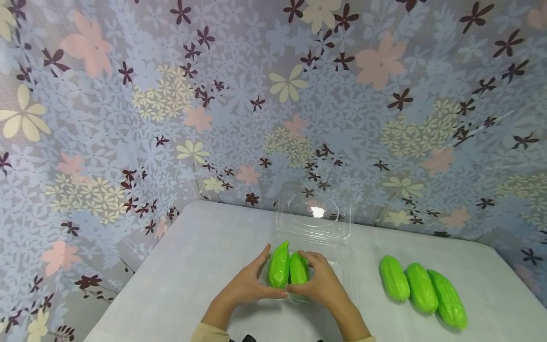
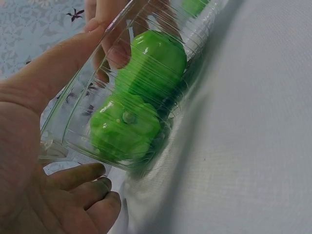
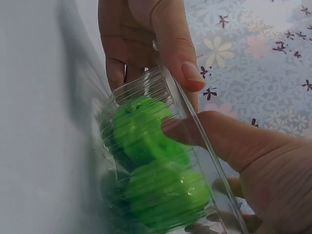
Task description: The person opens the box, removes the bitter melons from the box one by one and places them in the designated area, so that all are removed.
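A clear plastic clamshell box [image 1: 338, 270] has its lid [image 1: 314, 221] raised against the wall. Inside lie two shiny green ribbed vegetables side by side: the left one [image 1: 279, 266] and the right one [image 1: 299, 268]. My right hand [image 1: 320, 284] reaches in and grips the right vegetable, its thumb pressed to the near end in the right wrist view. My left hand [image 1: 244, 285] spans the box's left near corner, index finger stretched forward. In the left wrist view its thumb [image 2: 58, 66] lies straight along the rim and the other fingers stay loose outside.
To the right, three more green ribbed vegetables [image 1: 420, 288] lie in a slanting row on the white-covered table [image 1: 188, 247]. A floral-papered wall [image 1: 265, 118] stands along the table's back edge, with another wall on the left.
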Tool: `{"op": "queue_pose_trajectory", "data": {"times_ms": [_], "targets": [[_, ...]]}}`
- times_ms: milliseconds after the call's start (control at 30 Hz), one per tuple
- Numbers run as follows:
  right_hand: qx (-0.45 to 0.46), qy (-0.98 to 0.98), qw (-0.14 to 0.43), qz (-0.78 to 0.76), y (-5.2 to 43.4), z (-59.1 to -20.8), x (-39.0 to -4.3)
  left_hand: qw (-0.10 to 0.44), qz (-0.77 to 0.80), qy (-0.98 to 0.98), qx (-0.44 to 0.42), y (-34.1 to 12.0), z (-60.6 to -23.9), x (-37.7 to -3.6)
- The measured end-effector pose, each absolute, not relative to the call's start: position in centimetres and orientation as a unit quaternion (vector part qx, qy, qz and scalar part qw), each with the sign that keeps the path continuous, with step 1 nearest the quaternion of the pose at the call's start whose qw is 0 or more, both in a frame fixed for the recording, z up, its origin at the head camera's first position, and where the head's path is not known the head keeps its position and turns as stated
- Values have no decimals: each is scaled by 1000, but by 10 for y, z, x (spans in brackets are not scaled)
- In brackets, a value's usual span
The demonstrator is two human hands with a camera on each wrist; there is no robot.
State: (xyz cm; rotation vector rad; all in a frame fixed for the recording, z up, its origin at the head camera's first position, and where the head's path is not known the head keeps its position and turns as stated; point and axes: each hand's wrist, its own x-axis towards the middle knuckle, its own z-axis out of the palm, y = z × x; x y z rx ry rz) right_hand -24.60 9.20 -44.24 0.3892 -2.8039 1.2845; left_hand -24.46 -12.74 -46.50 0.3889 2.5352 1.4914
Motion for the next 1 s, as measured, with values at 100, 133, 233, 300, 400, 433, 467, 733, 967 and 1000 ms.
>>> {"op": "queue_pose_trajectory", "data": {"times_ms": [100, 133, 233, 300, 400, 433, 467, 733, 967, 1000], "targets": [[118, -906, 18, 406, 91, -444, -247, 88, 502, 851, 127, -127, -465, -245], [115, -908, 19, 403, 91, -444, -247, 88, 504, 850, 127, -126, -466, -245], [109, -911, 19, 398, 91, -445, -247, 89, 506, 849, 127, -126, -466, -245], [106, -912, 19, 397, 91, -446, -247, 88, 507, 848, 129, -126, -465, -244], [105, -910, 21, 401, 91, -447, -247, 88, 505, 849, 130, -126, -465, -243], [106, -909, 22, 403, 91, -447, -247, 88, 505, 849, 130, -126, -465, -243], [106, -907, 23, 406, 90, -447, -246, 88, 505, 849, 131, -126, -465, -243], [107, -903, 25, 415, 91, -449, -245, 89, 497, 854, 128, -126, -465, -244], [109, -900, 28, 420, 92, -449, -245, 86, 501, 851, 131, -127, -464, -244], [110, -899, 29, 422, 92, -449, -245, 86, 500, 852, 131, -127, -464, -244]]}}
